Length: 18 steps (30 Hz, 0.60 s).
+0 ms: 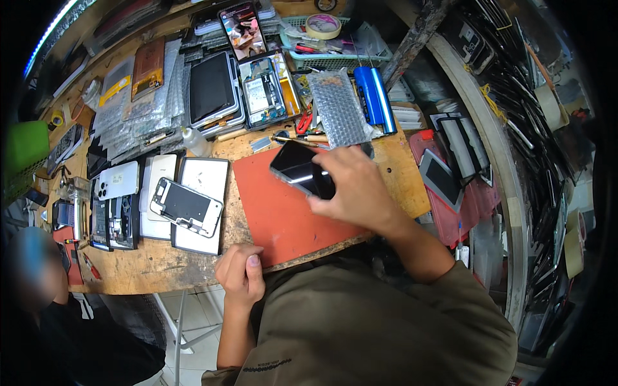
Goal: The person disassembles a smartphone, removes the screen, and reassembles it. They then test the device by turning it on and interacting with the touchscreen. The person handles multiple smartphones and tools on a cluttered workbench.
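Note:
A black smartphone [302, 168] with a glossy dark screen is gripped by my right hand [354, 183] at its right side, thumb on the near edge and fingers over the far edge. It is over the far part of an orange-red mat [296, 225]. My left hand [240, 273] is curled into a fist at the table's front edge, by the mat's near left corner; nothing shows in it. Left of the mat, a phone frame with a dark panel [188, 207] rests on a white tablet-like panel [201, 174].
Bubble-wrapped parts [141, 106], opened tablets [264, 93] and a lit phone [243, 31] crowd the back. A blue cylinder [368, 96] and a bubble-wrap pouch [338, 106] lie beyond my right hand. A teal basket [344, 51] holds tape. Another person [90, 334] sits at left.

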Each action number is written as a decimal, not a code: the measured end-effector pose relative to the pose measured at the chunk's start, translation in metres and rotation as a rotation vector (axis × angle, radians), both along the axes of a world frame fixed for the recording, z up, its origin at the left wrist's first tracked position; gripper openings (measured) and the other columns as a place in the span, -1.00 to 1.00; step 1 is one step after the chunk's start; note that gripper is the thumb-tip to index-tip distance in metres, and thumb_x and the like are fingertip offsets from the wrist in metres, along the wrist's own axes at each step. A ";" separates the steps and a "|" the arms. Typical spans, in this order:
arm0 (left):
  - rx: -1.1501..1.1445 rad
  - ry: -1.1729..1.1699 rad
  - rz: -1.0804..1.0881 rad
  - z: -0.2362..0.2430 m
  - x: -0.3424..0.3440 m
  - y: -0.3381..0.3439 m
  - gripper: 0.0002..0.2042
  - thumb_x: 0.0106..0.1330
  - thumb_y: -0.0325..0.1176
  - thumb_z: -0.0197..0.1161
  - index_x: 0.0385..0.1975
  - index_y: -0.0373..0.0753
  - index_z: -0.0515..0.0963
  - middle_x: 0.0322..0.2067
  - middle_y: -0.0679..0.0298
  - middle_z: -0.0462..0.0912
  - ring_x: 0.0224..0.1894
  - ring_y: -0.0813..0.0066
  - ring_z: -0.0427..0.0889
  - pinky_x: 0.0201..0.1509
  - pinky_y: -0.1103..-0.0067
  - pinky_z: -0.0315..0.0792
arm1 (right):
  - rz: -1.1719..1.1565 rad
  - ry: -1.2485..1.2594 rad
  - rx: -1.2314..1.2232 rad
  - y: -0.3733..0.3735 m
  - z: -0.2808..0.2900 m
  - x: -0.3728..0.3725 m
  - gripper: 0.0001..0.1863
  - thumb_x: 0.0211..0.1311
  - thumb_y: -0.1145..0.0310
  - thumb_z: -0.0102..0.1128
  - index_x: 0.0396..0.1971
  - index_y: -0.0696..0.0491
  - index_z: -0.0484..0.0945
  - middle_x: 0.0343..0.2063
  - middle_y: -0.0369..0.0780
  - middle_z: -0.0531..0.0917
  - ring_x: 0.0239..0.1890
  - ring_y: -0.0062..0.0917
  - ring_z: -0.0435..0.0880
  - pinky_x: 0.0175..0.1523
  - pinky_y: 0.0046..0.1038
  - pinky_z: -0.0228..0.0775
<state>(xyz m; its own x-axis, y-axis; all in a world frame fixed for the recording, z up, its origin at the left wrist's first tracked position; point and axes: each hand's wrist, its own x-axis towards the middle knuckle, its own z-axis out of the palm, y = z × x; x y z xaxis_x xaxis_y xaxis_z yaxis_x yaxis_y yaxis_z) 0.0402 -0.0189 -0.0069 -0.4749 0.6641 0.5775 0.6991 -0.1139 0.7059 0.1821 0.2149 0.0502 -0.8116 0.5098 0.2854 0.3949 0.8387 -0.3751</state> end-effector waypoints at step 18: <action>-0.027 0.064 0.020 0.000 0.001 -0.002 -0.90 0.38 -0.50 0.21 -0.36 -0.34 0.63 -0.48 0.10 0.66 -0.50 0.14 0.64 -0.42 0.37 0.47 | -0.520 -0.202 0.198 0.097 -0.005 -0.062 -0.24 0.01 -0.08 0.53 0.09 0.14 0.54 -0.21 0.15 0.70 -0.12 0.01 0.76 -0.08 -0.07 0.65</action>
<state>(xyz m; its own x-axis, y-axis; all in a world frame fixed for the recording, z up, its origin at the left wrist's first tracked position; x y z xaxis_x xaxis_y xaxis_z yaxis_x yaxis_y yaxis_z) 0.0416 -0.0208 -0.0067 -0.4509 0.6703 0.5894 0.7452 -0.0807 0.6619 0.1201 0.3116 0.0453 -0.5176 0.8081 0.2814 0.8202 0.5622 -0.1058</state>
